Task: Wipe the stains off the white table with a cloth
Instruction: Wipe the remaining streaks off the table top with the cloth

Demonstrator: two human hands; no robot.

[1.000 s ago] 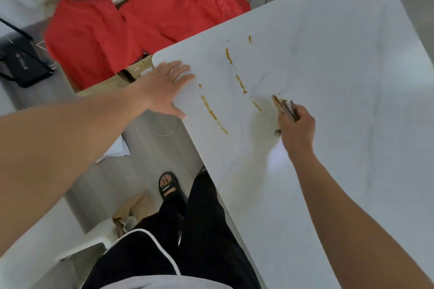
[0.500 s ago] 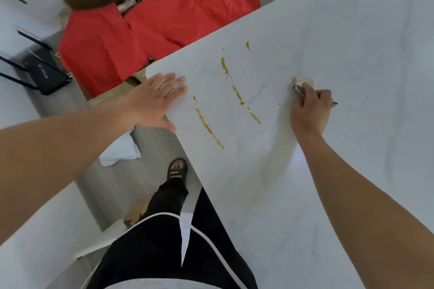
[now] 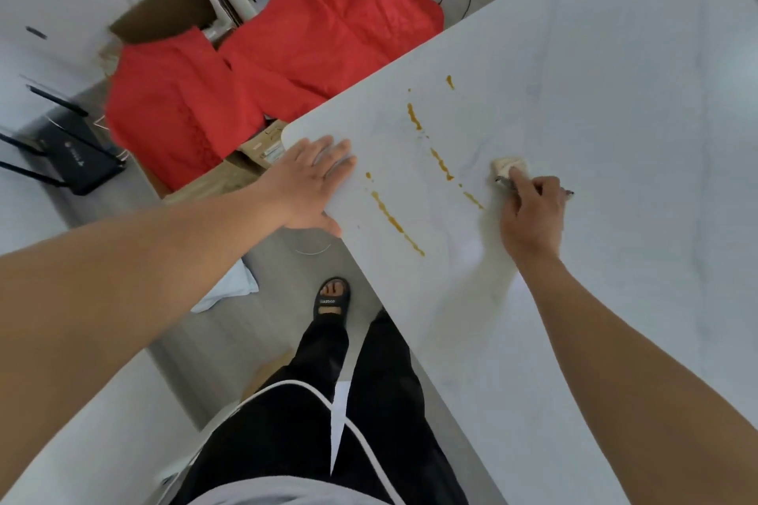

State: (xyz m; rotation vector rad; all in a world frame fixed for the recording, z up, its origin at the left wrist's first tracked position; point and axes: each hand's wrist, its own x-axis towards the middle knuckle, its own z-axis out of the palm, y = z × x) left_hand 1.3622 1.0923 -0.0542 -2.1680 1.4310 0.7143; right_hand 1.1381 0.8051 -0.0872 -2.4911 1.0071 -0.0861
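Note:
The white table carries two broken lines of orange-brown stains, running diagonally between my hands. My right hand grips a small cream folded cloth and presses it onto the tabletop just right of the upper stain line. A thin dark object pokes out on both sides of that fist. My left hand lies flat with straight fingers on the table's rounded corner, left of the stains.
Red fabric drapes over open cardboard boxes on the floor beyond the table corner. A black router with antennas sits at far left. My legs and a sandalled foot stand close beside the table edge.
My right hand with the cloth swept up and to the right away from the stain line, then came back a little left toward it. The left hand stayed on the corner.

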